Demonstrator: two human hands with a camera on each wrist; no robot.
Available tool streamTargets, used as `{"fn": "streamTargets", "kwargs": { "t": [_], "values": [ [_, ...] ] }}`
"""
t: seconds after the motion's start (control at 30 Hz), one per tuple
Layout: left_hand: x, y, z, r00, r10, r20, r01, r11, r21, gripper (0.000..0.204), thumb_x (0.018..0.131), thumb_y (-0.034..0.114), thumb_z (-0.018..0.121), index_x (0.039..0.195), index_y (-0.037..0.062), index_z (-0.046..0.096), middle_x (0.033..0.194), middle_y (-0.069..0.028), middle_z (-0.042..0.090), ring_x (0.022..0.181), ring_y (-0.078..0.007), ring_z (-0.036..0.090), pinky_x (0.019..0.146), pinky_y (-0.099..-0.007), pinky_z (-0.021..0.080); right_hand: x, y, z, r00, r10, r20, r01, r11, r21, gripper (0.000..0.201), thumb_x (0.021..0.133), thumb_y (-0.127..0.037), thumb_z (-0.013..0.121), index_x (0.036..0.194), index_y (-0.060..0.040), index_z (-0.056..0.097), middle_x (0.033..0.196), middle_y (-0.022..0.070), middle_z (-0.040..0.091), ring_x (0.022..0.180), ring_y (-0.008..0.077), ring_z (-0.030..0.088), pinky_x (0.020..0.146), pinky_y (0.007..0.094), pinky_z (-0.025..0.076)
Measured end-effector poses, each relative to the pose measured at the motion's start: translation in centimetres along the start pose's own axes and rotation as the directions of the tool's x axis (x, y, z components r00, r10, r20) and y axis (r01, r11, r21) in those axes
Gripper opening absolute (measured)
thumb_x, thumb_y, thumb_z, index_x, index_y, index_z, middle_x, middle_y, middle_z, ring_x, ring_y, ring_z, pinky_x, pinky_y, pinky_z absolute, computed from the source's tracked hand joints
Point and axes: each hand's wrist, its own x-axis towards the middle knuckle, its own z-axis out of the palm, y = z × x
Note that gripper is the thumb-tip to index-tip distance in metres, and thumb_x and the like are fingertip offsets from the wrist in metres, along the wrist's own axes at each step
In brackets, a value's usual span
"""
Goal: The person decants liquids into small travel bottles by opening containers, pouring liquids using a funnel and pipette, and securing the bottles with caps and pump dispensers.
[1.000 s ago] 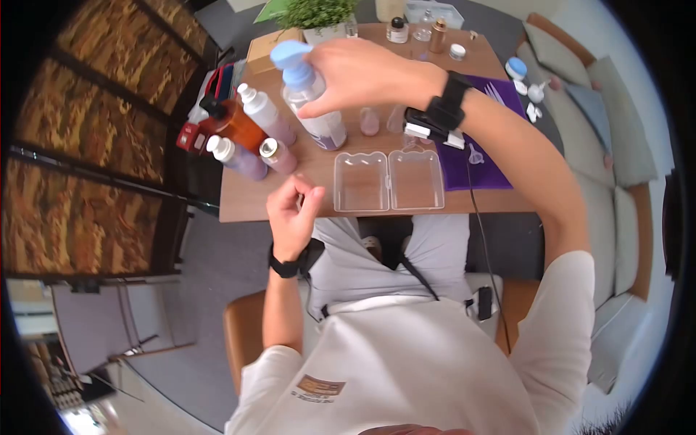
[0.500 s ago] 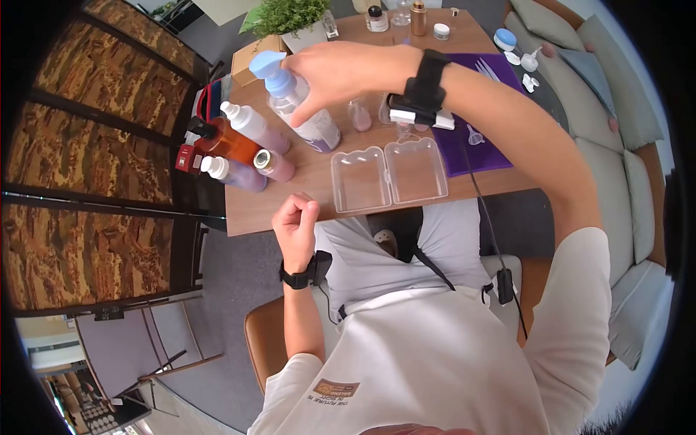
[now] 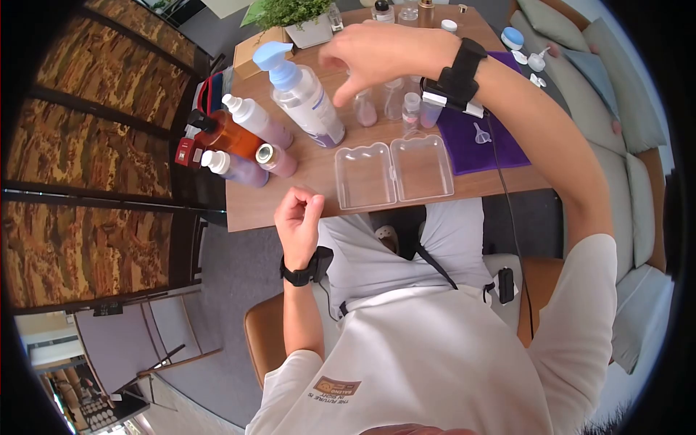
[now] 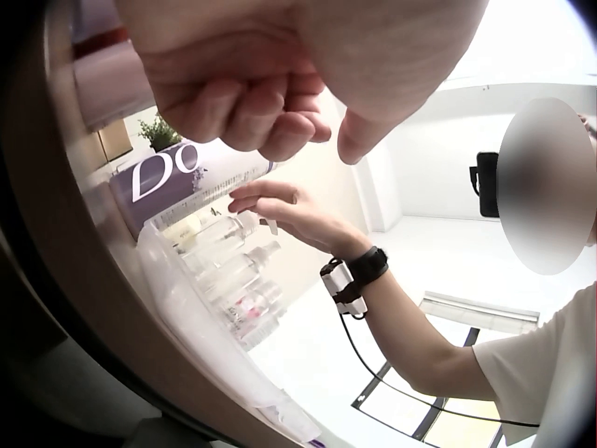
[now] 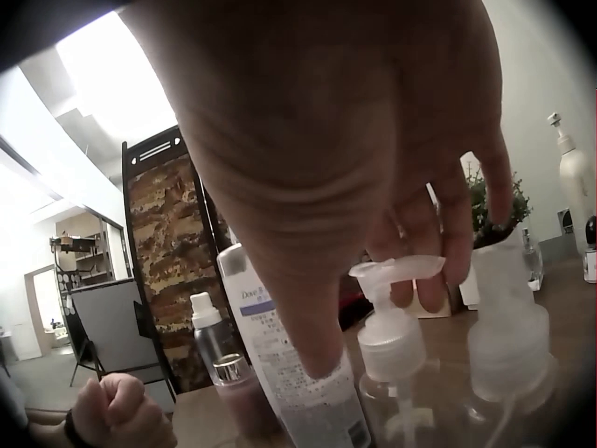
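A large clear bottle with a light blue pump stands upright on the table, with a Dove label in the right wrist view. My right hand hovers just right of it, fingers relaxed and holding nothing. Below that hand, in the right wrist view, are a small clear pump bottle and a second one. My left hand is idle at the table's front edge, its fingers loosely curled around nothing. An opened clear plastic case lies in front of me.
At the left stand an amber pump bottle, a white-capped lilac bottle, a white spray bottle and a pink bottle. A purple cloth with a small funnel lies right. A potted plant stands behind.
My right hand has let go of the large pump bottle and moved right, away from it. The left hand stays at the table edge. The head view has shifted slightly.
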Motion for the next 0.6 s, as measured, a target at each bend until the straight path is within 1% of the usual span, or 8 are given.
{"fn": "streamTargets", "kwargs": {
  "t": [0.07,0.1,0.17,0.27,0.4,0.5,0.53,0.6],
  "values": [
    [0.2,0.1,0.0,0.998,-0.017,-0.066,0.016,1.000,-0.021,0.013,0.099,0.001,0.070,0.096,0.0026,0.057,0.090,0.0016,0.060,0.079,-0.0055,0.049,0.071,-0.0224,0.041,0.6,-0.6,0.3,0.977,-0.074,-0.200,0.106,0.982,0.154,0.068,0.078,-0.057,0.084,0.112,0.0007,0.073,0.095,0.0172,0.076,0.089,0.0361,0.074,0.078,0.0431,0.058],
    [0.4,0.2,0.0,0.995,-0.024,-0.099,0.021,0.999,-0.032,0.012,0.099,0.001,0.071,0.100,0.0024,0.058,0.092,0.0014,0.060,0.080,-0.0054,0.051,0.073,-0.0221,0.042,0.8,-1.5,-0.2,0.975,-0.053,-0.215,0.092,0.980,0.178,0.069,0.078,-0.058,0.084,0.111,0.0011,0.073,0.094,0.0170,0.075,0.087,0.0358,0.073,0.077,0.0427,0.058],
    [1.5,1.2,0.3,0.989,0.058,-0.139,-0.043,0.993,0.108,0.019,0.096,0.001,0.073,0.110,0.0014,0.060,0.099,-0.0004,0.063,0.085,-0.0067,0.054,0.077,-0.0235,0.045,0.9,-3.5,-1.7,0.969,-0.012,-0.245,0.070,0.971,0.227,0.070,0.079,-0.061,0.083,0.108,0.0017,0.072,0.090,0.0165,0.073,0.083,0.0350,0.072,0.075,0.0417,0.056],
    [4.3,3.5,0.7,0.973,0.179,-0.145,-0.133,0.951,0.280,0.040,0.096,0.004,0.076,0.132,-0.0007,0.058,0.112,-0.0055,0.066,0.099,-0.0126,0.061,0.086,-0.0284,0.051,1.9,-3.7,-1.3,0.920,-0.018,-0.392,0.138,0.950,0.280,0.068,0.078,-0.060,0.083,0.103,0.0018,0.073,0.088,0.0163,0.072,0.079,0.0325,0.070,0.073,0.0406,0.055],
    [8.6,6.9,1.5,0.930,0.363,-0.057,-0.259,0.757,0.600,0.067,0.091,0.012,0.083,0.149,-0.0018,0.050,0.126,-0.0155,0.067,0.113,-0.0217,0.067,0.098,-0.0363,0.055,2.1,-3.3,-0.9,0.930,0.028,-0.367,0.086,0.953,0.290,0.064,0.077,-0.059,0.083,0.096,0.0010,0.074,0.085,0.0154,0.072,0.078,0.0317,0.071,0.072,0.0400,0.055],
    [11.9,7.1,2.0,0.913,0.408,0.018,-0.305,0.651,0.695,0.075,0.088,0.016,0.087,0.150,-0.0022,0.049,0.131,-0.0212,0.067,0.121,-0.0259,0.067,0.102,-0.0401,0.054,1.8,-4.2,-1.6,0.937,0.058,-0.344,0.035,0.966,0.257,0.061,0.077,-0.058,0.083,0.095,0.0002,0.075,0.084,0.0148,0.073,0.077,0.0319,0.071,0.072,0.0401,0.055],
    [12.5,7.6,2.5,0.934,0.359,0.001,-0.262,0.680,0.685,0.079,0.086,0.019,0.088,0.150,-0.0014,0.048,0.128,-0.0215,0.070,0.118,-0.0251,0.070,0.101,-0.0397,0.055,1.7,-4.4,-1.7,0.937,0.067,-0.342,0.023,0.968,0.251,0.061,0.076,-0.057,0.083,0.095,0.0000,0.075,0.083,0.0147,0.073,0.078,0.0319,0.071,0.072,0.0402,0.056],
    [13.6,7.3,2.7,0.964,0.262,-0.034,-0.174,0.725,0.666,0.088,0.081,0.026,0.091,0.151,-0.0028,0.047,0.119,-0.0217,0.072,0.108,-0.0312,0.071,0.095,-0.0412,0.056,1.9,-4.4,-1.3,0.927,0.083,-0.366,0.020,0.963,0.270,0.059,0.077,-0.057,0.082,0.094,-0.0007,0.075,0.084,0.0146,0.073,0.078,0.0318,0.071,0.072,0.0403,0.056]
  ]
}}
